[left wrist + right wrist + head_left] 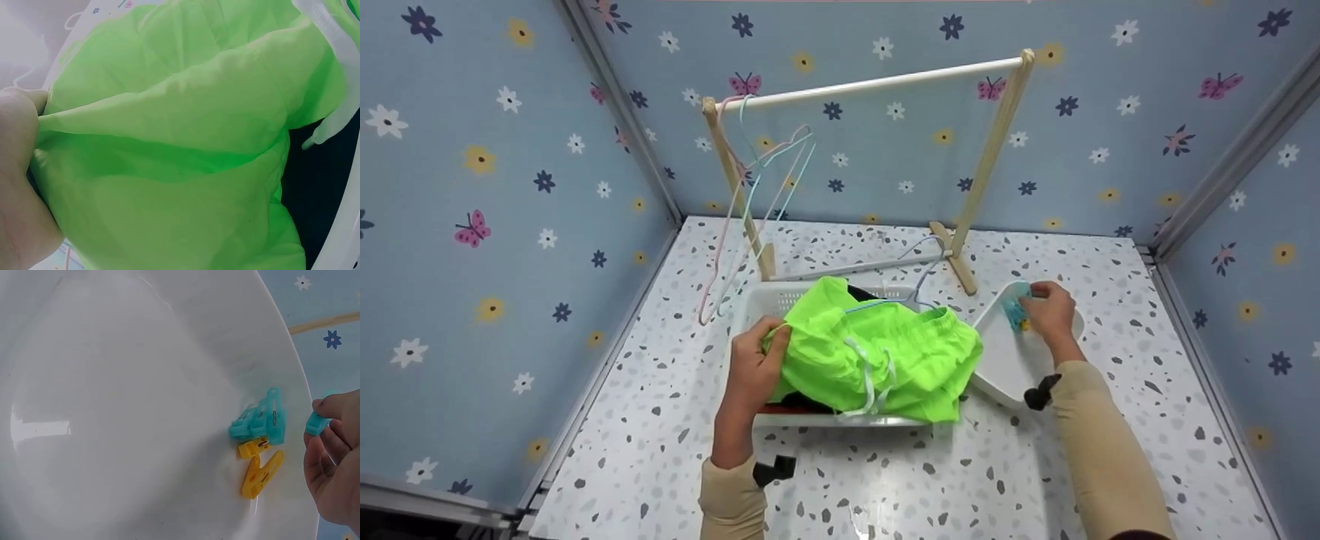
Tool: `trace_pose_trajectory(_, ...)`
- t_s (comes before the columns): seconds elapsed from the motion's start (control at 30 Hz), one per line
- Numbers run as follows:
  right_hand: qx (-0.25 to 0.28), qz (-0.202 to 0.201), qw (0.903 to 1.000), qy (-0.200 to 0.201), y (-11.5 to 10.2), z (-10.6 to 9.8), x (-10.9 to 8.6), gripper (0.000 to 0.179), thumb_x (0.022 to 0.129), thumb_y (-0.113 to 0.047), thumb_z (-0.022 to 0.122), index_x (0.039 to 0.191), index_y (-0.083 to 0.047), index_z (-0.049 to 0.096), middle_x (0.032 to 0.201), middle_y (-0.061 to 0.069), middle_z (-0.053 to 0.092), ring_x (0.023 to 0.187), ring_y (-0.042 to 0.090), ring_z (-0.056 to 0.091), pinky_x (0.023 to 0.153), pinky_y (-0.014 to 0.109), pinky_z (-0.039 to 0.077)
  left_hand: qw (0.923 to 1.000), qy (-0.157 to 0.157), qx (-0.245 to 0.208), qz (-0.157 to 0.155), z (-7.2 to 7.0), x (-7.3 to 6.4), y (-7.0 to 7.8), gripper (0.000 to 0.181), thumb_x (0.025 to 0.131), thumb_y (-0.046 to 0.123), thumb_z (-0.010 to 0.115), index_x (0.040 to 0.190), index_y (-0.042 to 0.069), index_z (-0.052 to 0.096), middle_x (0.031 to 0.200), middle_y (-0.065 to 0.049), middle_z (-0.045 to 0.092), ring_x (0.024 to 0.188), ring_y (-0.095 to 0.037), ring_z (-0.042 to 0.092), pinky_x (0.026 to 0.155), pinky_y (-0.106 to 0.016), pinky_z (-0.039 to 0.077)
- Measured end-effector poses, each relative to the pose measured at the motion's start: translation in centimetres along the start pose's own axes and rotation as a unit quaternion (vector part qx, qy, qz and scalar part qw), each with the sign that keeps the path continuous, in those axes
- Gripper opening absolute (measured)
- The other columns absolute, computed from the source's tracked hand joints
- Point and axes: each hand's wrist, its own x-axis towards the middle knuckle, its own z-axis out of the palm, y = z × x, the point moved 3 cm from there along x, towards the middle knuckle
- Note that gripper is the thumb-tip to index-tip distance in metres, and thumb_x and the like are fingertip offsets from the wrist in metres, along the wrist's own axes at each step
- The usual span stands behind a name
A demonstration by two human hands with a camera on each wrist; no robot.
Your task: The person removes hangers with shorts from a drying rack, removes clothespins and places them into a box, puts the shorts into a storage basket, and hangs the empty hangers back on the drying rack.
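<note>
Bright green shorts (911, 352) with white drawstrings lie over a white basket (750, 300). A blue hanger (924, 277) sticks up from their waistband. At the left end of the shorts, my left hand (751, 364) pinches the fabric between thumb and fingers; the left wrist view shows the cloth pulled into a fold there. My right hand (1051, 313) is over the far edge of a white dish (1005, 371). In the right wrist view it pinches a teal clothespin (316, 424). Several teal clothespins (261, 423) and yellow clothespins (262, 476) lie inside the dish.
Behind the basket stands a wooden rack with a white rod (877, 82). A pink hanger (718, 255) and a mint hanger (746, 225) hang at its left end. Dark clothing (806, 403) shows under the shorts. Flower-patterned panels (847, 150) enclose the speckled tabletop (870, 480).
</note>
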Motion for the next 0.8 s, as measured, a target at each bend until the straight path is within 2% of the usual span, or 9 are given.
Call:
trace_pose_trajectory(0.07, -0.002, 0.008, 1.0, -0.004, 0.3, 0.1, 0.1, 0.042, 0.095, -0.017, 0.062, 0.134, -0.003, 0.051, 0.13, 0.017, 0.054, 0.116, 0.03, 0.052, 0.097, 0.041, 0.043, 1.0, -0.001, 0.0, -0.001, 0.0, -0.2, -0.8, 0.015, 0.092, -0.007, 0.059, 0.086, 0.005, 0.065, 0.057, 0.002, 0.047, 0.049, -0.009, 0.04, 0.049, -0.025, 0.036)
trace_pose_trajectory(0.23, 0.002, 0.017, 0.9999, 0.0, 0.6, 0.3, 0.4, 0.042, 0.093, -0.016, 0.066, 0.131, -0.002, 0.055, 0.127, 0.017, 0.057, 0.115, 0.03, 0.053, 0.096, 0.04, 0.044, 1.0, -0.004, 0.0, -0.005, -0.1, -0.1, -0.5, 0.015, 0.093, -0.005, 0.059, 0.086, 0.007, 0.065, 0.059, 0.003, 0.048, 0.049, -0.009, 0.042, 0.05, -0.025, 0.037)
trace_pose_trajectory(0.37, 0.008, 0.022, 0.9997, 0.006, 0.7, 0.4, 0.6, 0.04, 0.093, -0.019, 0.067, 0.128, -0.003, 0.057, 0.125, 0.017, 0.058, 0.114, 0.029, 0.054, 0.094, 0.039, 0.045, 1.0, -0.003, -0.008, 0.001, -0.2, 0.3, 0.5, 0.015, 0.092, -0.009, 0.059, 0.085, 0.003, 0.064, 0.059, 0.0, 0.049, 0.05, -0.009, 0.042, 0.051, -0.024, 0.037)
trace_pose_trajectory(0.5, 0.001, 0.017, 0.9998, 0.011, 0.9, 0.3, 0.7, 0.036, 0.097, -0.022, 0.061, 0.127, -0.003, 0.057, 0.123, 0.017, 0.058, 0.111, 0.029, 0.054, 0.092, 0.039, 0.045, 0.9999, 0.001, -0.009, 0.008, -0.3, 0.6, 2.1, 0.014, 0.09, -0.012, 0.059, 0.084, 0.0, 0.063, 0.059, -0.004, 0.05, 0.051, -0.009, 0.043, 0.051, -0.025, 0.037)
trace_pose_trajectory(0.8, -0.008, 0.026, 0.9996, 0.013, 1.0, 0.1, 0.7, 0.032, 0.101, -0.023, 0.051, 0.125, -0.003, 0.058, 0.119, 0.015, 0.057, 0.106, 0.026, 0.053, 0.089, 0.037, 0.045, 0.9999, 0.002, -0.004, 0.01, -0.3, 0.7, 2.0, 0.014, 0.089, -0.013, 0.059, 0.083, 0.0, 0.062, 0.058, -0.004, 0.049, 0.05, -0.007, 0.042, 0.049, -0.024, 0.036)
